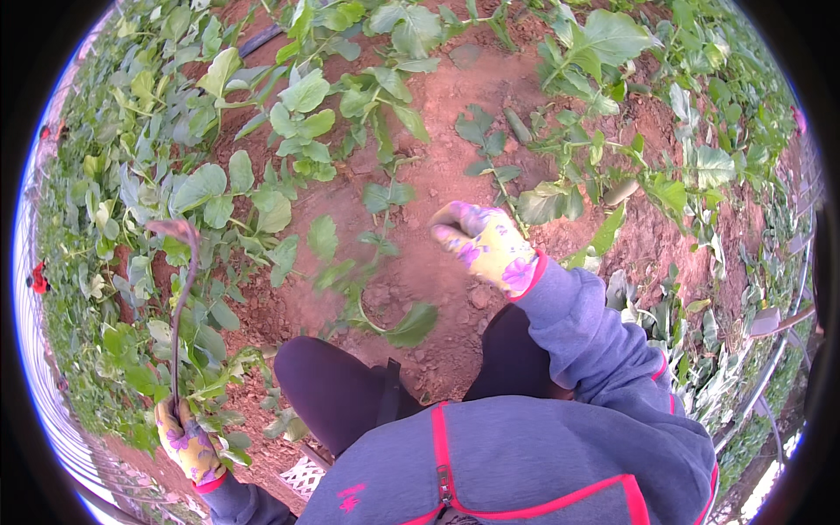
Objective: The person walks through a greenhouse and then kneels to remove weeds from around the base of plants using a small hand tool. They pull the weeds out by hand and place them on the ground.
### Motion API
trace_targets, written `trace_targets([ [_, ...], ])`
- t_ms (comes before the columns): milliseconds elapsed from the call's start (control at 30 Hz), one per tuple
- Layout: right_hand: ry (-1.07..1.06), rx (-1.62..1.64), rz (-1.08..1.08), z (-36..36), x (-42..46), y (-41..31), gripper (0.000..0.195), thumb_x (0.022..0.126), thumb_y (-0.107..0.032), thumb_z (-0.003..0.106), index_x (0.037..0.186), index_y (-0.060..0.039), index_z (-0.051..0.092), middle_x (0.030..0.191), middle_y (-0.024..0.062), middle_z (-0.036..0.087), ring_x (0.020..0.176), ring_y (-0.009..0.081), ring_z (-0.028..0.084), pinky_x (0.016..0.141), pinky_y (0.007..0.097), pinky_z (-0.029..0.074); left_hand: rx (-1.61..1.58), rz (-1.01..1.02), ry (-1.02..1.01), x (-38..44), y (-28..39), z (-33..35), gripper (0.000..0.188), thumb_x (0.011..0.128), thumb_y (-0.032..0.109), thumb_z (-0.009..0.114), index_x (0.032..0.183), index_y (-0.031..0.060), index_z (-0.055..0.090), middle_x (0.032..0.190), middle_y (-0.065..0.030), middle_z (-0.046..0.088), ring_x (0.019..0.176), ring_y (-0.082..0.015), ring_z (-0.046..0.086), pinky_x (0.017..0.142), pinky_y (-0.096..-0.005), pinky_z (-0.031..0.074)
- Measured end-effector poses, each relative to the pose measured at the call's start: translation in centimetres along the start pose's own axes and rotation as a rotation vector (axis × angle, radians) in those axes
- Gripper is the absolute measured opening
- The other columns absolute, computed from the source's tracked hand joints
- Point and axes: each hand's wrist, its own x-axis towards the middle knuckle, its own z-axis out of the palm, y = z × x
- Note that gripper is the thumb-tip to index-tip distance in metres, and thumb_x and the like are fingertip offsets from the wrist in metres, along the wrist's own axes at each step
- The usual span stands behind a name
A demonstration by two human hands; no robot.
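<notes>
My left hand (187,441), in a yellow floral glove, grips a long thin curved metal tool (178,308) at the lower left; its flat, soil-coloured blade (169,228) stands up among leaves. My right hand (487,244), in a matching glove, is over the bare reddish soil near the middle, its fingers curled. Whether it holds anything cannot be told. Lobed green leaves (413,325) lie on the ground between my knees and my right hand. A leafy stem (502,187) lies just beyond that hand.
Dense leafy plants (200,187) grow on the left and right. Pale cylindrical roots (518,126) lie on the soil at the upper right. A dark flat strip (260,39) is at the upper left. A metal-headed tool (766,323) and curved pipes stand at the right edge.
</notes>
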Motion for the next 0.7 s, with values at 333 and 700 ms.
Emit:
trace_targets([
  [333,-0.343,0.124,-0.113,2.7,-4.6,-3.3,0.054,0.074,-0.024,0.059,0.115,0.0015,0.036,0.096,0.0256,0.053,0.09,0.0392,0.052,0.073,0.0421,0.044,-1.653,-0.14,-0.658,-0.8,27.0,10.5,0.025,0.08,0.017,0.059,0.101,0.006,0.051,0.096,-0.0054,0.052,0.086,-0.0183,0.051,0.073,-0.0315,0.044],
  [700,0.339,0.519,0.215,-5.1,-4.2,0.1,0.036,0.083,-0.036,0.054,0.093,-0.0016,0.049,0.059,-0.0023,0.044,0.049,0.0065,0.04,0.044,0.0227,0.034,-0.979,0.363,-0.805,-1.8,29.2,23.8,0.048,0.083,0.022,0.053,0.122,-0.0005,0.037,0.12,-0.0165,0.044,0.111,-0.027,0.042,0.093,-0.032,0.035],
])
